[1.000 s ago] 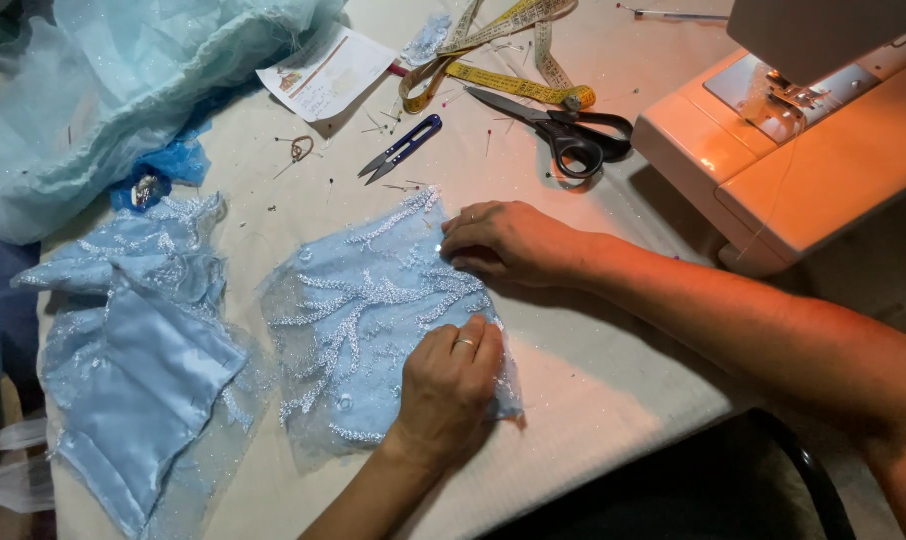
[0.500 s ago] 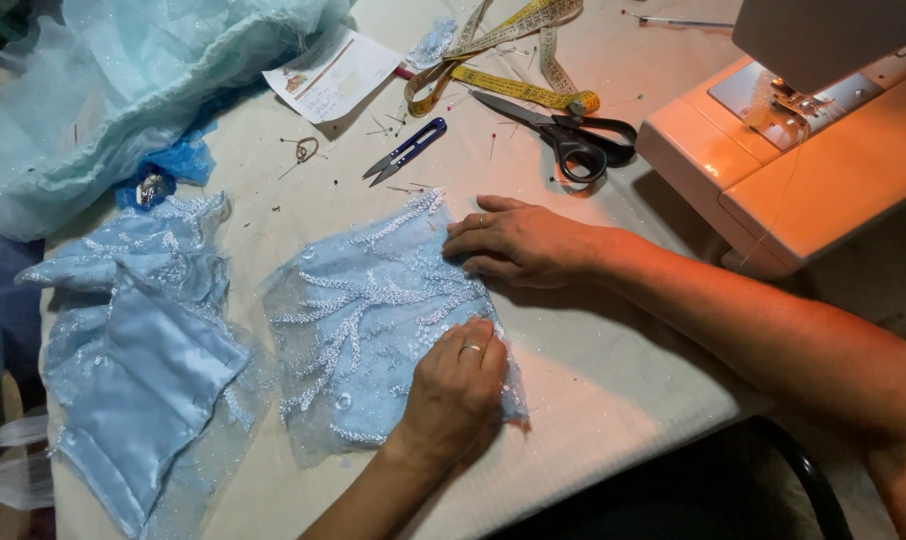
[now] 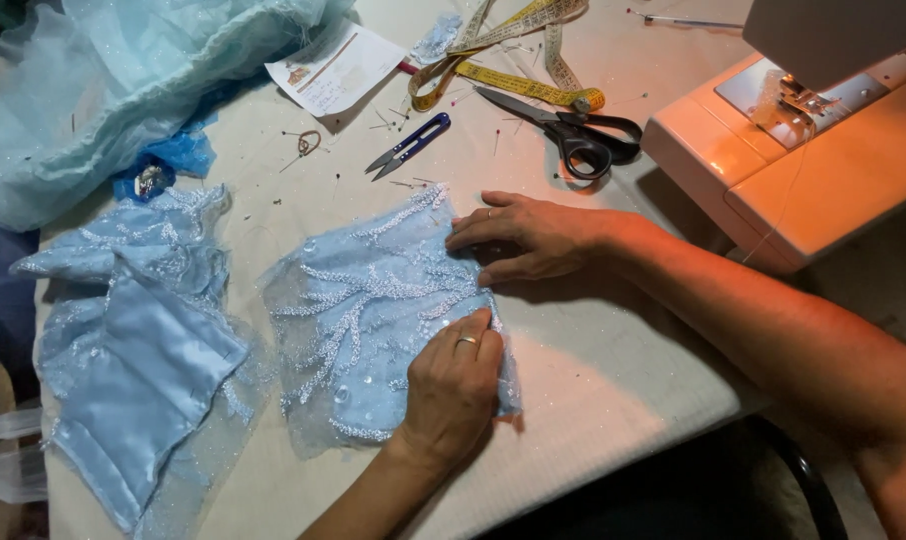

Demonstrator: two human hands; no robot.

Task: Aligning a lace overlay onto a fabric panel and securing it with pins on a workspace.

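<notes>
Pressing a beaded lace panel (image 3: 373, 310) flat on the white sewing table (image 3: 593, 370).
Left hand (image 3: 453, 385) lies palm-down, fingers together, on the panel's lower right edge; right hand (image 3: 533, 235), fingers spread flat, pins its upper right edge, gripping nothing.

a single white paper label or card (image 3: 335, 68) lies flat near the far edge of the table, rectangular, with small printed lines and a little brownish picture near one corner. its far left side tucks under the heap of pale blue tulle (image 3: 123, 80), and its right corner sits just beside the yellow measuring tape (image 3: 513, 80). the sewing machine (image 3: 823, 150) shows no screen here, and no packages or signs are in view.
</notes>
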